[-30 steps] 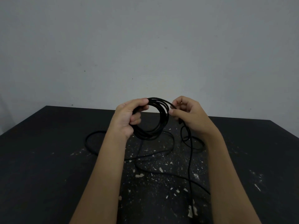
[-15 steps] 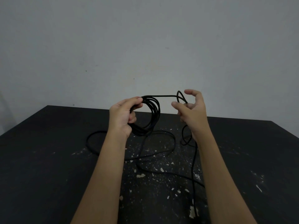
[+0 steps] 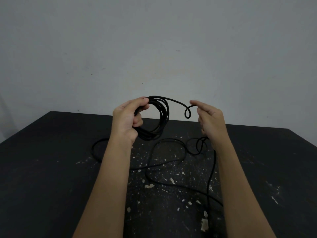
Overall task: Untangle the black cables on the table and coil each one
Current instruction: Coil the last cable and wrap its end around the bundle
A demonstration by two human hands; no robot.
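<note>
Drawing away to the right, the right hand (image 3: 211, 119) is now standing well apart from the coil (image 3: 164, 117), which it was touching a second ago. A black table (image 3: 51, 169) is filling the lower half of the view, its middle flecked with white paint specks (image 3: 151, 186), and a plain grey wall (image 3: 154, 40) is rising behind it. The near edge of the table and both forearms are running out of the bottom of the view, and the strand dropping from the right hand is passing behind that wrist. Black cable on black table is making it hard to tell whether one cable or several are lying there. Two hands are showing. The left hand (image 3: 127, 117) is gripping the one coil above the table's far edge, thumb on top and fingers curled through it; its turns are too close to count. The right hand is pinching the cable beside one small loop (image 3: 185, 114) hanging between the hands. Loose cable (image 3: 171, 139) is lying in wide curves on the table below.
</note>
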